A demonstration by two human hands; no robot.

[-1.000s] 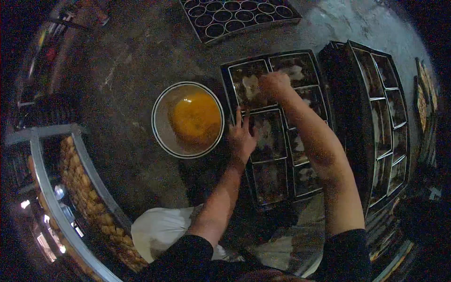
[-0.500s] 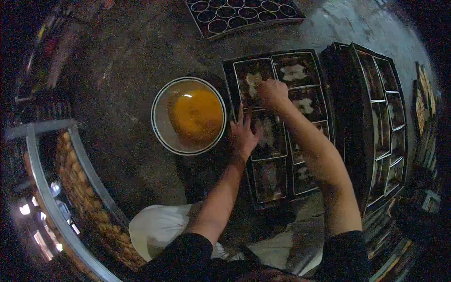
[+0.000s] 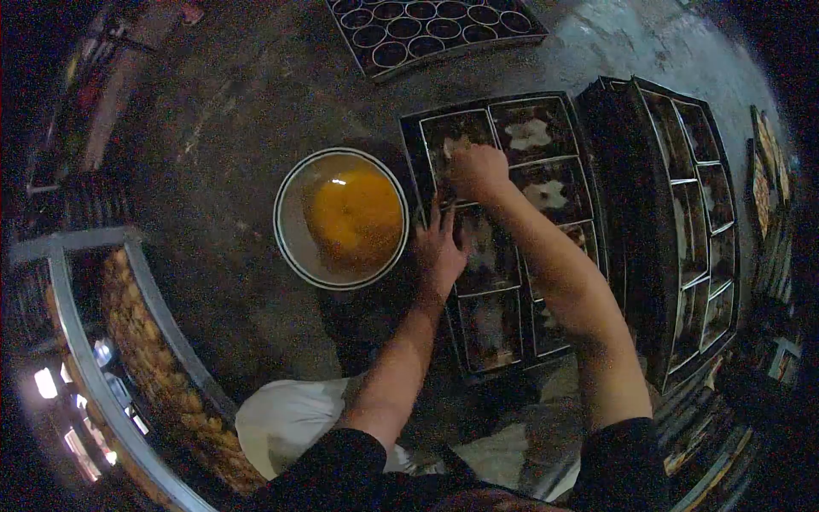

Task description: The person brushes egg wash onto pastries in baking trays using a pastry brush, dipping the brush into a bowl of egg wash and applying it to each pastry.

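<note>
My right hand (image 3: 478, 173) is closed, held low over the far-left compartment of a dark block of rectangular baking tins (image 3: 573, 128). Whatever its fingers grip is hidden. Pale, smeared patches (image 3: 527, 134) mark the bottoms of several tins. Against the left edge of the block rests my left hand (image 3: 442, 254), its fingers stretched forward and apart along the rim, holding nothing. Just left of that hand stands a pale bowl (image 3: 294, 218) with a dark-lined rim. Orange-yellow liquid (image 3: 354, 213) covers part of its bottom.
A second stack of rectangular tins (image 3: 664, 230) stands to the right. At the far side lies a tray of round moulds (image 3: 426, 27). A metal rack (image 3: 175, 328) with rows of browned baked pieces (image 3: 162, 358) is at lower left.
My right hand has shifted slightly left within the far-left tin, still closed. My left hand stays on the rim. The whole view has moved a little.
</note>
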